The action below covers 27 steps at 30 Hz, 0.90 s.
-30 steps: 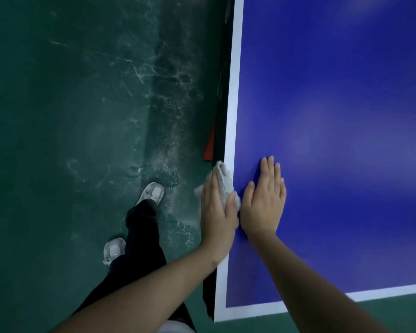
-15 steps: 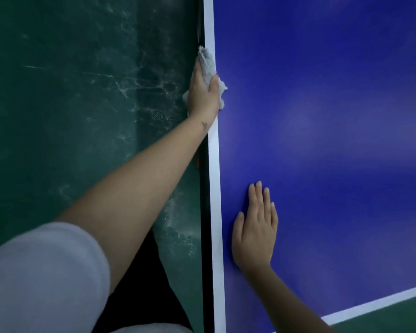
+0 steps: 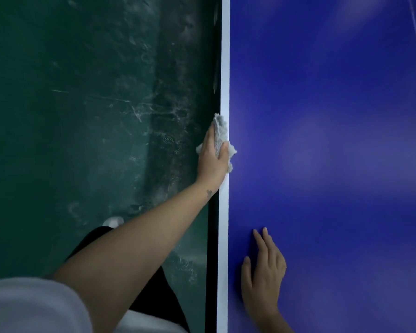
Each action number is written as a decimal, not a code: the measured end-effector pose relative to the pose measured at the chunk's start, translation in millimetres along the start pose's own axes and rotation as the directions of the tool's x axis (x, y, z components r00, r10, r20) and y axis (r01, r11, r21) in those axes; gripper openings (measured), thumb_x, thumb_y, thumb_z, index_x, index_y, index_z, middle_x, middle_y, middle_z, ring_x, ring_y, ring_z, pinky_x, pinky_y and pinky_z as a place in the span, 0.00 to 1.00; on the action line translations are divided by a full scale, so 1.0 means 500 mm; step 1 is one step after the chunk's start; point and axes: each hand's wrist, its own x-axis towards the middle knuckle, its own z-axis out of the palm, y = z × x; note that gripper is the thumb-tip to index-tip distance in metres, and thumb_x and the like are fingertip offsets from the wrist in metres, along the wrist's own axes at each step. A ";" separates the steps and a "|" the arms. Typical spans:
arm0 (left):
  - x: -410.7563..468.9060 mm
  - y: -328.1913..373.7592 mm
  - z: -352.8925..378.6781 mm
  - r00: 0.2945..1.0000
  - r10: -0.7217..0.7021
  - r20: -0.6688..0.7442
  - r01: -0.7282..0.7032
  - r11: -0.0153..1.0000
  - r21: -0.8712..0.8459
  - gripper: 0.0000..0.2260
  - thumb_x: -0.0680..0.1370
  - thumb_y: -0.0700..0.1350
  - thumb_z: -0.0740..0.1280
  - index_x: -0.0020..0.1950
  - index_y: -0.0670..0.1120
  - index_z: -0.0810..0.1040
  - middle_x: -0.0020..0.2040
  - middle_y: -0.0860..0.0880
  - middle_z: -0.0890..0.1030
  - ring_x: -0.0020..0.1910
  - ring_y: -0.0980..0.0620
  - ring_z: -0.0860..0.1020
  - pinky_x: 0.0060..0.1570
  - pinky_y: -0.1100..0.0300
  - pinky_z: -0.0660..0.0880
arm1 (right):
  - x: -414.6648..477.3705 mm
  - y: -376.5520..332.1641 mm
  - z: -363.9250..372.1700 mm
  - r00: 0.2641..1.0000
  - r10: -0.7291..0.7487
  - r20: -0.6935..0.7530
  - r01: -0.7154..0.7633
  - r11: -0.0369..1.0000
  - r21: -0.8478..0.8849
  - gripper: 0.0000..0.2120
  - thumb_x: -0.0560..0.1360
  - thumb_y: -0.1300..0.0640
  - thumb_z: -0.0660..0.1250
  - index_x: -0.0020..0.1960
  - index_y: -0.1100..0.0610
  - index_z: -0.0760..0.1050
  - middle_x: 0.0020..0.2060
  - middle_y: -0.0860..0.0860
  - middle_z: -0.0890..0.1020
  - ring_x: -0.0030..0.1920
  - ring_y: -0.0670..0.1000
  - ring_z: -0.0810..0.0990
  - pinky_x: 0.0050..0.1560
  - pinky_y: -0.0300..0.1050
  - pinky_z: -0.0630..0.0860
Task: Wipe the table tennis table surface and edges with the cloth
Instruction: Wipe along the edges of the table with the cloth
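Since the cloth (image 3: 220, 133) is bunched up and draped right over the counter's (image 3: 322, 140) left edge, I'd say this is the edge-wiping bit of the job. It sits on the white border (image 3: 223, 68), about halfway up the view. The left grip (image 3: 213, 162) is wrapped round it, thumb on top and fingers down the outer side, so top and side get rubbed in one pass.

The cloth looks like fluffy grey-white terry, crumpled, with tufts poking out either side. The right grip (image 3: 264, 272) lies flat on the blue top nearer the body, holding nothing, probably just bracing the lean.

The counter top is smooth blue with soft light patches, and the border is a crisp straight band. Below is a scuffed green floor (image 3: 82, 116) with pale smears, maybe dust or water, hard to tell in this dim light.
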 end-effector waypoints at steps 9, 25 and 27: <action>-0.001 -0.001 -0.002 0.999 0.012 0.030 -0.011 1.000 -0.011 0.25 0.82 0.44 0.56 0.76 0.53 0.49 0.77 0.52 0.55 0.75 0.54 0.54 0.74 0.54 0.54 | 0.543 -0.161 0.003 0.992 -0.119 -0.040 0.123 0.986 0.112 0.20 0.77 0.64 0.58 0.69 0.65 0.65 0.66 0.59 0.72 0.67 0.59 0.69 0.68 0.49 0.60; 0.284 0.109 -0.010 0.994 -0.066 0.083 0.075 0.991 -0.114 0.24 0.82 0.41 0.55 0.72 0.55 0.45 0.77 0.53 0.48 0.76 0.58 0.46 0.75 0.51 0.48 | 0.858 -0.273 0.093 0.995 -0.096 -0.019 0.094 0.992 -0.082 0.24 0.80 0.56 0.49 0.76 0.52 0.55 0.76 0.48 0.55 0.76 0.49 0.49 0.74 0.47 0.44; 0.359 0.132 -0.008 0.998 -0.042 0.051 0.048 0.991 -0.123 0.25 0.82 0.40 0.55 0.75 0.51 0.47 0.77 0.50 0.50 0.76 0.55 0.48 0.75 0.50 0.48 | 0.860 -0.276 0.092 0.996 -0.085 -0.033 0.082 0.994 -0.074 0.25 0.79 0.55 0.49 0.76 0.52 0.56 0.76 0.48 0.57 0.76 0.49 0.50 0.74 0.46 0.45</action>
